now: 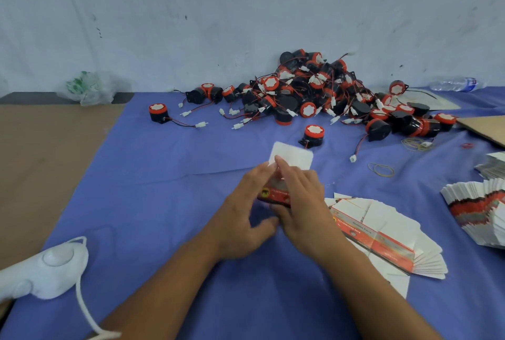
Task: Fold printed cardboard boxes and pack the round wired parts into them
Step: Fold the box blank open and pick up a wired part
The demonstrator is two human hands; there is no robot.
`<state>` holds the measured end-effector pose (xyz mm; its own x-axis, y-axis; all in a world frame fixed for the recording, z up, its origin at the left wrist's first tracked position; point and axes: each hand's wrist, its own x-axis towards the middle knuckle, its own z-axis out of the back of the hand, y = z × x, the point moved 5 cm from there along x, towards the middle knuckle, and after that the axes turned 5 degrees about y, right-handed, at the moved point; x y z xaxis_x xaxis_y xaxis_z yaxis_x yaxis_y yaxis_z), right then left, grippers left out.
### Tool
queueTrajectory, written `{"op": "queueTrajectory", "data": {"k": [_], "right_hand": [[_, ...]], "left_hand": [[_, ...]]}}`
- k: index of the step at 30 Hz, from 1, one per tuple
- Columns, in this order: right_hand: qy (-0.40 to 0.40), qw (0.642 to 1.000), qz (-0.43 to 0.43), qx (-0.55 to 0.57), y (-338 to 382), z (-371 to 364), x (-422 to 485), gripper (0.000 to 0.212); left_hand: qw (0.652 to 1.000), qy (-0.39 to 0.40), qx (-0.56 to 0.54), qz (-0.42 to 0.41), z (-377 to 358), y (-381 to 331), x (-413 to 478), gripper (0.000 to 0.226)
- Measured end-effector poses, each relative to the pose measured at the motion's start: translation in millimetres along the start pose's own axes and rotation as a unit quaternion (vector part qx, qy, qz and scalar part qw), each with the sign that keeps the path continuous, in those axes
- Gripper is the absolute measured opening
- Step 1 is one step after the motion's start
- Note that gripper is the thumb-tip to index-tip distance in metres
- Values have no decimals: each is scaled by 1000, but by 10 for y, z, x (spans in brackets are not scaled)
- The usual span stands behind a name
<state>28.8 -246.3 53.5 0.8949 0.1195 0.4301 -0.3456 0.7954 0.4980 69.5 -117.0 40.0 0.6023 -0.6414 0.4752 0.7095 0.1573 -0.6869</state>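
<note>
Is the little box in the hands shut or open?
Open. Its white flap sticks straight out beyond the fingertips, not tucked in, while the left hand and right hand hold the red printed box.

Your work surface: blue cloth (pixel 164 189), with bare brown board (pixel 41 162) to your left.
- Far side: heap of round wired parts (pixel 314 93); plastic bag (pixel 87 88); water bottle (pixel 453 84) lying flat.
- Right: fanned flat box blanks (pixel 382 236); second stack (pixel 481 211); rubber bands (pixel 381 169); cardboard sheet (pixel 483 129).
- Near left: white corded device (pixel 52 266).
</note>
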Motion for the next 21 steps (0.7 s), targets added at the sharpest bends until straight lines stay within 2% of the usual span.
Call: {"op": "queueTrajectory", "data": {"k": [1,3,5,8,11,15,17,21], "right_hand": [[11,998,38,-53,11,-1,11,82],[29,994,75,-78,40,-30,37,82],[48,990,96,-89,106,-109,56,79],[45,986,107,-120,141,-169,65,59],[16,993,36,-111,30,-127,72,30],[-51,989,-93,-98,-128,-45,25,38],[-84,984,-136,-75,-190,-10,-8,33],[-107,966,-235,-29,-328,37,-31,30]], "left_hand": [[998,-16,-59,27,40,30,0,74],[988,-63,-128,63,127,84,-1,61],[986,-100,-104,82,183,122,-7,41],[981,-129,-78,120,201,197,-7,33],[981,-133,-49,130,209,267,-20,27],[986,-121,49,103,221,275,-27,22],[988,-107,74,84,204,253,-14,24],[983,-90,109,115,177,272,-16,24]]}}
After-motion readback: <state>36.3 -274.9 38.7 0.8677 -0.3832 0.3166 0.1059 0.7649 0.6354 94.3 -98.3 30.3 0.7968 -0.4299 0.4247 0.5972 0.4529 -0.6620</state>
